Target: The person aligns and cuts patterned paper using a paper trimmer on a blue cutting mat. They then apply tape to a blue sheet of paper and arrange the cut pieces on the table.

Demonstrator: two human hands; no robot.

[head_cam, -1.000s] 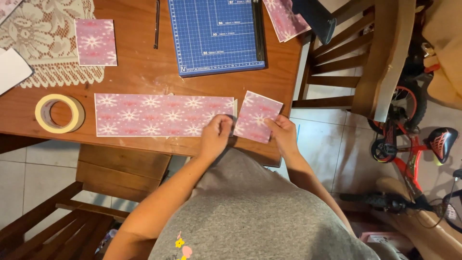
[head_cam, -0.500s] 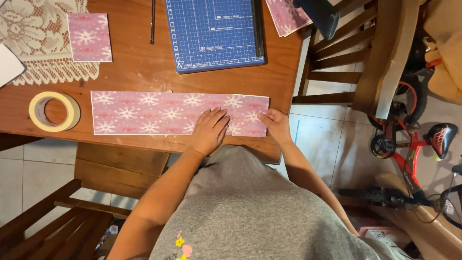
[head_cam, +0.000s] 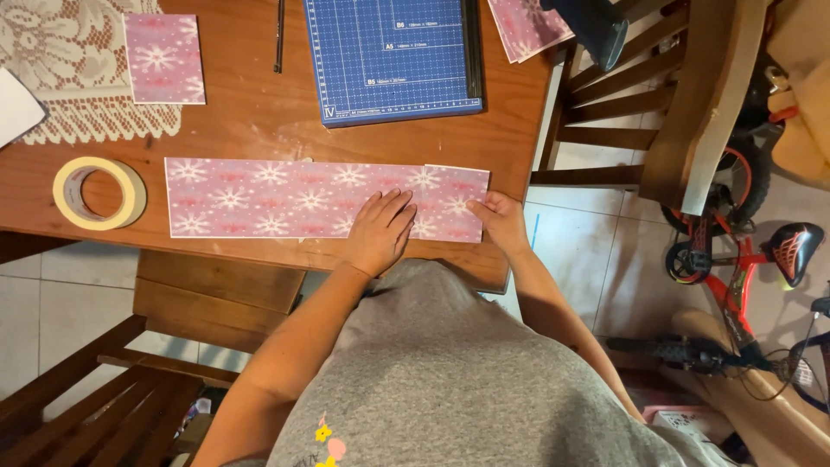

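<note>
Wooden table (head_cam: 259, 130), seen from above, near edge against the person's body. Left hand (head_cam: 379, 232) lies flat, fingers spread, palm down on the pink snowflake paper strip (head_cam: 259, 199), close to its right end. Right hand (head_cam: 497, 218) pinches the small right-hand paper piece (head_cam: 456, 201) at its near corner, where it overlaps the strip. Strip's long axis runs left-right, parallel to the table edge, most of its length left of both hands. Masking tape roll (head_cam: 98, 192) just left of the strip; blue paper trimmer (head_cam: 393, 56) beyond it; lace doily (head_cam: 60, 69) with a pink paper square (head_cam: 164, 59) far left.
</note>
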